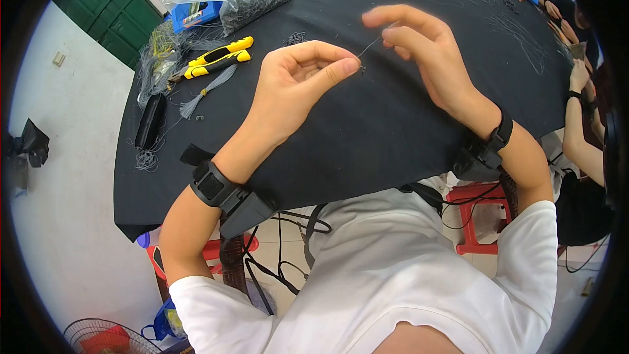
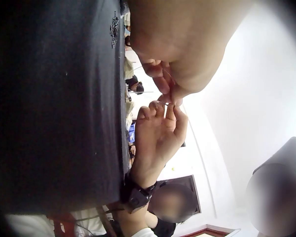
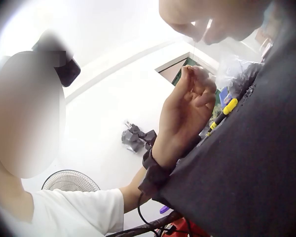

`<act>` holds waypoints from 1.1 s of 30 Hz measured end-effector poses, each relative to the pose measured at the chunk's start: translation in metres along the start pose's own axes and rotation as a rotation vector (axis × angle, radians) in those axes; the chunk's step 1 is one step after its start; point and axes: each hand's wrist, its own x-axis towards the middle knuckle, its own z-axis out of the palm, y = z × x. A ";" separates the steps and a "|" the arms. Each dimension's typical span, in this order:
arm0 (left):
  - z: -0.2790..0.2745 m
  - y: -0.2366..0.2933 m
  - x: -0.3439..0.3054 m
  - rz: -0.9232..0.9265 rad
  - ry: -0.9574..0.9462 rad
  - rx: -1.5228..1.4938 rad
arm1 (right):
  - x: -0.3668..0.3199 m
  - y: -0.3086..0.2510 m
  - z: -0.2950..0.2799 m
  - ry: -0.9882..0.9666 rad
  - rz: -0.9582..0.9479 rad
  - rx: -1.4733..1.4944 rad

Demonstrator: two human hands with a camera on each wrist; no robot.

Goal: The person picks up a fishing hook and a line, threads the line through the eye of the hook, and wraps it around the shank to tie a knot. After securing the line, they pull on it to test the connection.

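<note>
My left hand (image 1: 288,85) pinches a thin grey thread (image 1: 369,48) between thumb and index finger, above the black cloth. The thread slants up toward my right hand (image 1: 436,56), whose index finger and thumb are bent and stand apart; its fingertips are slightly blurred, and whether they touch the thread cannot be told. In the left wrist view, the right hand (image 2: 158,136) is palm-on, its fingertips close to those of the left hand (image 2: 187,49). The right wrist view has the left hand (image 3: 185,111) with thumb and index finger together.
On the black-covered table (image 1: 367,137) lie yellow-black pliers (image 1: 219,59), a tied grey bundle (image 1: 206,92), a black case (image 1: 151,122), tangled threads (image 1: 157,59) and a plastic bag (image 1: 252,0). Loose threads (image 1: 524,39) lie at right. Another person's arm (image 1: 580,118) is at the far right.
</note>
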 end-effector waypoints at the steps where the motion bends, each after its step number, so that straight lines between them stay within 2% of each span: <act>1: 0.000 0.000 0.000 0.003 -0.005 0.000 | 0.000 -0.003 -0.002 -0.018 -0.030 -0.052; 2: 0.000 0.000 0.000 -0.003 -0.008 0.004 | 0.000 -0.006 -0.003 -0.036 -0.059 -0.105; 6: -0.001 -0.003 0.000 -0.005 -0.026 0.016 | -0.003 -0.017 0.007 -0.231 0.049 -0.004; 19: -0.001 -0.002 0.001 0.011 -0.038 0.046 | 0.000 0.002 0.004 -0.281 0.014 -0.056; 28: -0.001 -0.001 0.001 0.038 0.052 0.094 | 0.001 0.002 0.005 0.003 -0.092 -0.064; 33: -0.001 0.001 0.001 0.036 0.069 0.092 | 0.001 0.002 0.005 0.006 -0.044 -0.021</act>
